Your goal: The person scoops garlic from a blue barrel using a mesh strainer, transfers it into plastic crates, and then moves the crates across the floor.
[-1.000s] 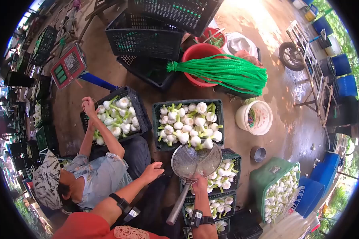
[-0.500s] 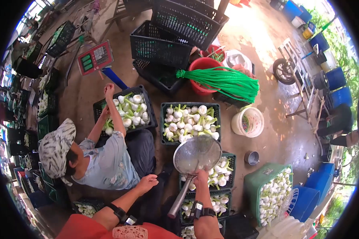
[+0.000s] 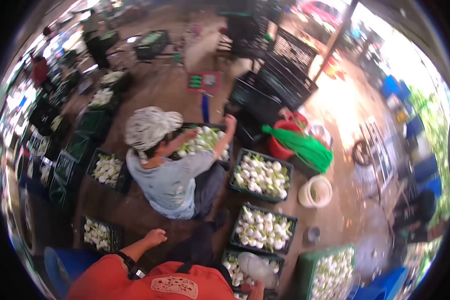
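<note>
Open-sided packing shed w/ wet brown dirt floor, crates everywhere, pic a bit blurred. Landmark = black crate of white bulbs in front of the wearer. Metal strainer lies tilted just below that crate, over the next crate of bulbs toward the wearer; right hand sits at its near edge at bottom of pic, mostly cut off, so can't tell if it's gripping or just touching. Left hand is well left of the landmark crate, fingers loosely curled, holding nothing, hovering over bare floor; band on the wrist. Beyond-left of the crate a co-worker in patterned cap crouches, both arms out to another bulb crate. Past the landmark: more bulbs, green netting bundle on red tub, white bucket to the right. Strainer prob light, stiff, thin metal, likely wet/slippery; best taken by the handle, not the rim. Bulbs firm but bruise if dropped
</note>
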### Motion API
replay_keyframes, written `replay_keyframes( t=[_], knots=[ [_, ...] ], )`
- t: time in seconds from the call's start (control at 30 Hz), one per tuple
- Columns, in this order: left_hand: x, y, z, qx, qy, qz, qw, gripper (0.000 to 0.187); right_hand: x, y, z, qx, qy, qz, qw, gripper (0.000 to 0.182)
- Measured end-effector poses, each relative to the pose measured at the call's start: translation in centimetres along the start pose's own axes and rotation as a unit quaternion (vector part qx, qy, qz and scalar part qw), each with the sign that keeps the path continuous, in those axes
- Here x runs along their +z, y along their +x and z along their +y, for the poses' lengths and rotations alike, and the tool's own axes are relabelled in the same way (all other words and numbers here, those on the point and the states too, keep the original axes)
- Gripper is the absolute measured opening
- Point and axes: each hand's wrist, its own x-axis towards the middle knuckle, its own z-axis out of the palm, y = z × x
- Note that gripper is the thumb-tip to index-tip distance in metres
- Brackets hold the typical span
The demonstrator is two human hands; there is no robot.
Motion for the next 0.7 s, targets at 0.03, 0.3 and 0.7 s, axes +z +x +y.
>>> replay_keyframes(
  t=[0.03, 0.3, 0.7],
  knots=[
    [-0.2, -1.8, -2.1, -0.054, 0.005, 0.001, 0.999, 0.038, -1.0, -0.1, 0.4, 0.012, -0.023, 0.0, 1.0, 0.032],
    [-1.2, -13.9, -10.4, -0.132, -0.139, 0.088, 0.977, 0.041, 0.7, 0.3, 1.7, 0.089, -0.23, -0.052, 0.968, 0.03],
    [-3.1, -24.2, -21.6, -0.093, -0.138, 0.249, 0.954, 0.032, 13.0, -9.6, 11.8, 0.077, -0.515, -0.302, 0.799, 0.026]
  ],
)
